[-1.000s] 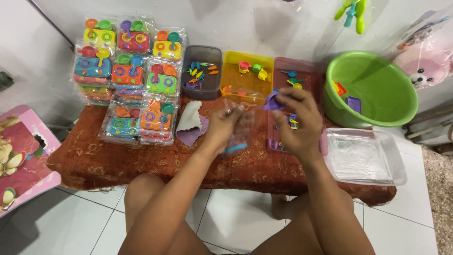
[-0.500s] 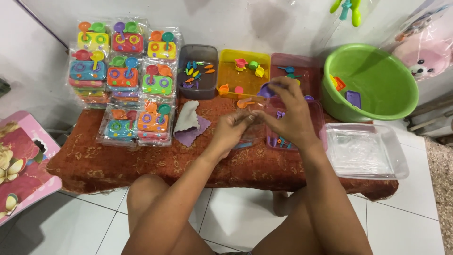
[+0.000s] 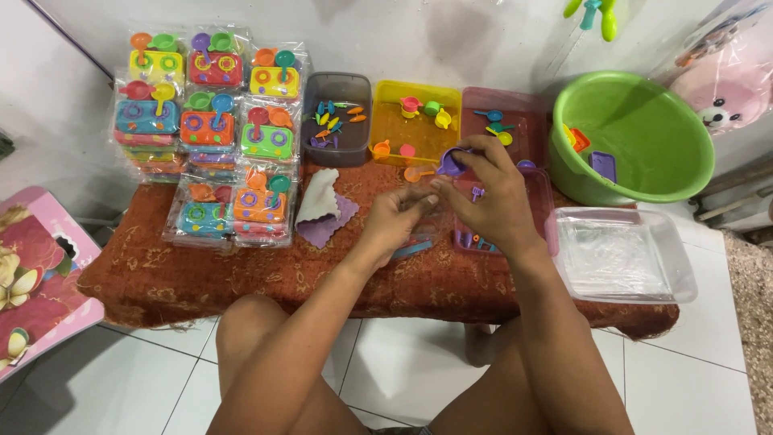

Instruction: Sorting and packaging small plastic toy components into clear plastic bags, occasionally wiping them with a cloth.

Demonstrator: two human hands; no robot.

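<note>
My left hand (image 3: 396,219) pinches the edge of a clear plastic bag (image 3: 424,211) over the red patterned table (image 3: 241,274). Close beside it, my right hand (image 3: 493,200) grips a small purple toy cup (image 3: 449,163) at the bag's mouth. Under the right hand lies a red tub (image 3: 538,187) with small coloured toy pieces. A blue piece (image 3: 412,248) lies on the table below my left hand. The bag's contents are hard to make out.
Bagged toy stove sets (image 3: 211,129) are stacked at the left. Grey (image 3: 335,121), yellow (image 3: 415,121) and red (image 3: 506,113) tubs of small toys line the back. At the right are a green basin (image 3: 644,129) and a clear tray of bags (image 3: 624,254). Cloths (image 3: 322,211) lie mid-table.
My two hands have drawn closer together, and the right hand has brought the purple cup up to the bag held by the left.
</note>
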